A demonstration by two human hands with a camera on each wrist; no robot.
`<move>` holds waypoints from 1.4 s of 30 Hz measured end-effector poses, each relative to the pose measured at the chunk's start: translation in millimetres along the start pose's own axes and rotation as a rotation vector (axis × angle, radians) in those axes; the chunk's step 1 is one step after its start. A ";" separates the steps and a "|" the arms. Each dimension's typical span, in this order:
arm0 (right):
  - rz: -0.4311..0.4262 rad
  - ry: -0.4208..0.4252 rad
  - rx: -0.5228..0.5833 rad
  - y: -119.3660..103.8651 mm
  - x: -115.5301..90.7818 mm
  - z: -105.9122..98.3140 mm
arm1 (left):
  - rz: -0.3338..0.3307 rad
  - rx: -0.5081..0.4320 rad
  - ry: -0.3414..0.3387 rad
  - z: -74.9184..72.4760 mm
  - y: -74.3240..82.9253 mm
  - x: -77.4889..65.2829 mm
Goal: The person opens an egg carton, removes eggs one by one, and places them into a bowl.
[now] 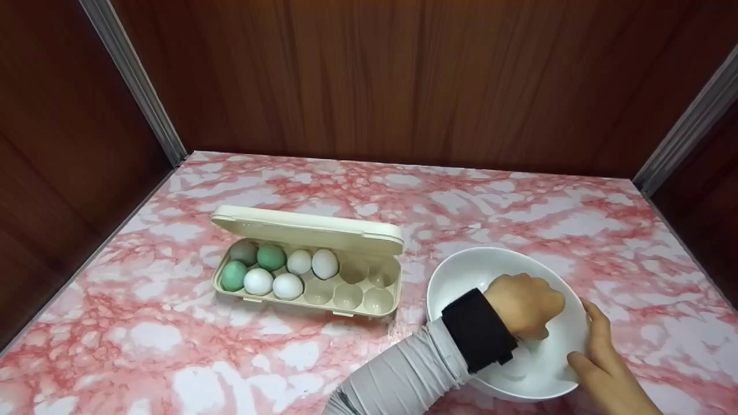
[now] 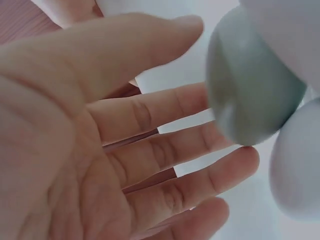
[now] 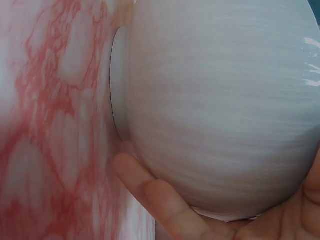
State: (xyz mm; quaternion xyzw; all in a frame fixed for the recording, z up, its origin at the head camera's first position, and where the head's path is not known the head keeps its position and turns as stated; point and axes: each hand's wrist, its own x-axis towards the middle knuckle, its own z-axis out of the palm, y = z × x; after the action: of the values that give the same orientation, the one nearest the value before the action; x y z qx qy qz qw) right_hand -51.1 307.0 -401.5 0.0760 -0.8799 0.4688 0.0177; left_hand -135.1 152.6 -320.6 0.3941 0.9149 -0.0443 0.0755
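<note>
Currently seven eggs [image 1: 287, 286] in carton [image 1: 311, 236]; left hand [image 1: 523, 302], grip relaxed, by green egg [image 2: 252, 85] in bowl [image 1: 461, 274]; right hand [image 1: 605, 357] clasping bowl.

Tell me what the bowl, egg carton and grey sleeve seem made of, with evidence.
Bowl: glossy, probably glazed ceramic, perhaps plastic; bright reflections on smooth white walls.
Egg carton: smooth, likely plastic; crisp rim, evenly moulded cups.
Grey sleeve: matte, apparently fabric; soft creases.
</note>
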 end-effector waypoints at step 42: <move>0.052 -0.023 0.067 9.1 3.3 1.4 | 0.150 0.027 0.534 -25.5 -85.9 -114.5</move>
State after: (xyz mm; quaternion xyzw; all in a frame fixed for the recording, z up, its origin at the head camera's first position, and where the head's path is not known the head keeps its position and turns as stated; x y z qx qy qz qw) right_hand -55.7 310.5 -409.5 0.0590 -0.8656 0.4972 -0.0071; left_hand -122.6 15.5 -273.8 0.4593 0.8700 0.0544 -0.1706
